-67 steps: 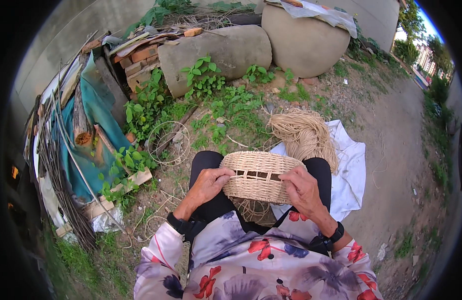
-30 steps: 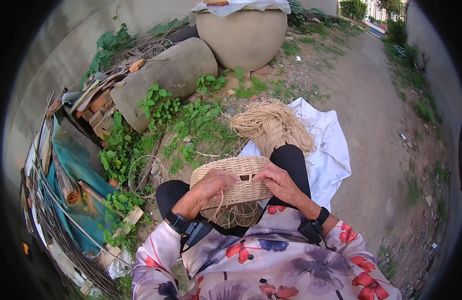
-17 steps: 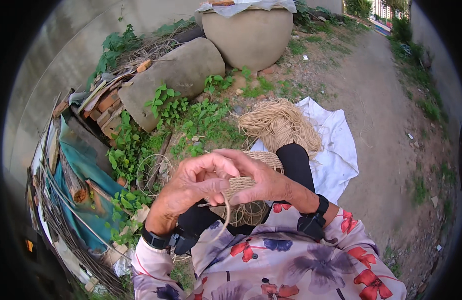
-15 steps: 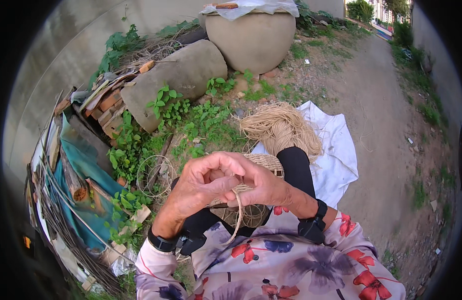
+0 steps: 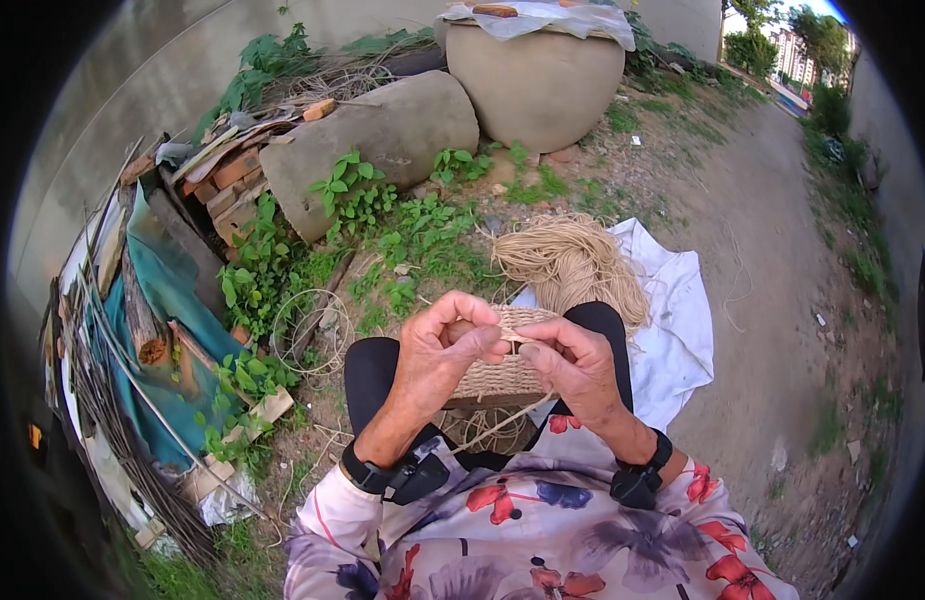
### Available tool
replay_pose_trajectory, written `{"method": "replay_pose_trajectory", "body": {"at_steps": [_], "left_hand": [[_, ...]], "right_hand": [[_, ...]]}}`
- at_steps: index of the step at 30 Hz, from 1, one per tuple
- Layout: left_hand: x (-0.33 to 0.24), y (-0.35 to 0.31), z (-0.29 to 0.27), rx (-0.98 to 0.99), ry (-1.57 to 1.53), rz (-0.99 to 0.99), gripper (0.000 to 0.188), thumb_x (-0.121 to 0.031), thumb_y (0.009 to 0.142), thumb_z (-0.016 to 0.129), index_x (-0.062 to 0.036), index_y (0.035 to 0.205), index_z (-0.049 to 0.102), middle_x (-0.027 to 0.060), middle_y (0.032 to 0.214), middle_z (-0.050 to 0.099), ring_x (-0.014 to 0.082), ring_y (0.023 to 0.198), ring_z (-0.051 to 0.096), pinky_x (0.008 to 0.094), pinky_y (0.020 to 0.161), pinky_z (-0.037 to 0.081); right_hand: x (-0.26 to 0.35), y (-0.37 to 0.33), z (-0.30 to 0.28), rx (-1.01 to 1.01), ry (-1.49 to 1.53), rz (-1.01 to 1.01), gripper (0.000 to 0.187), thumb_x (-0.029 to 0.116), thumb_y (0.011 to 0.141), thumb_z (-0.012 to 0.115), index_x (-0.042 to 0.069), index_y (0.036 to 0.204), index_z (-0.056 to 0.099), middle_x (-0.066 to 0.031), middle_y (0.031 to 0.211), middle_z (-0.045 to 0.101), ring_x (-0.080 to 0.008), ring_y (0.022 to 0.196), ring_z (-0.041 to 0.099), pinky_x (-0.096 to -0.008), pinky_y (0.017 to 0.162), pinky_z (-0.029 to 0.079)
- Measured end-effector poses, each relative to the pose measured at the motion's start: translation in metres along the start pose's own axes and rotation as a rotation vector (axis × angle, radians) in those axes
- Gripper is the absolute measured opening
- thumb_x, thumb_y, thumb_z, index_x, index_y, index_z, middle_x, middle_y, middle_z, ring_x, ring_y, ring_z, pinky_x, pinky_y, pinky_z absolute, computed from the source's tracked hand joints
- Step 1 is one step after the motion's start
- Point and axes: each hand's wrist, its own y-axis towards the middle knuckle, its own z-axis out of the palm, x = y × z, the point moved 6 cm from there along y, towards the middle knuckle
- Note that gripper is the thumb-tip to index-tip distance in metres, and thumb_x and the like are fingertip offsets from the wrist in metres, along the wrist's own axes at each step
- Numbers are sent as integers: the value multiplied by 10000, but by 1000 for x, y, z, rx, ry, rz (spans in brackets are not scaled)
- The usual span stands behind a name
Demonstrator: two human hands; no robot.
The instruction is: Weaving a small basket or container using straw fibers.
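A short stretch of tan cord [image 5: 511,326] runs between my hands, pinched at both ends. My left hand [image 5: 444,345] is closed on it, fingertips curled toward the middle. Thumb and forefinger of my right hand [image 5: 574,362] grip its other side. Right beneath them, between my knees, lies a tan woven piece [image 5: 494,378] with tight rows and a dark edge at its near side; my hands partly cover it. Loose cord [image 5: 497,432] loops below that edge. Beyond my right knee is a large bundle of tan cord [image 5: 572,262], resting on a white cloth [image 5: 667,300].
To the left are a teal sheet [image 5: 177,290], thin sticks, a log and stacked bricks [image 5: 237,170]. A concrete cylinder [image 5: 377,150] and a big round pot [image 5: 542,85] stand ahead among green plants. A dirt path [image 5: 757,220] runs along the right.
My hands have drawn apart from their overlapping position, my right hand moving rightward, and the cord now stretches between them. More of the woven piece shows. The view has shifted slightly.
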Motion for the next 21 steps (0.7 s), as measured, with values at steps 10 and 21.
{"method": "replay_pose_trajectory", "body": {"at_steps": [10, 21], "left_hand": [[51, -6, -30, -59, 985, 157, 98, -111, 849, 685, -37, 911, 668, 75, 808, 657, 189, 715, 667, 322, 611, 514], [65, -10, -22, -48, 1169, 304, 79, -93, 810, 660, -74, 885, 677, 138, 815, 606, 349, 738, 636, 442, 635, 504]], "right_hand": [[-14, 6, -7, 59, -971, -409, 45, 79, 815, 654, 41, 812, 631, -114, 744, 611, -303, 659, 625, -392, 575, 495], [-66, 18, 14, 39, -1115, -140, 143, 172, 855, 595, 34, 832, 624, -207, 669, 627, -353, 627, 647, -466, 577, 500]]}}
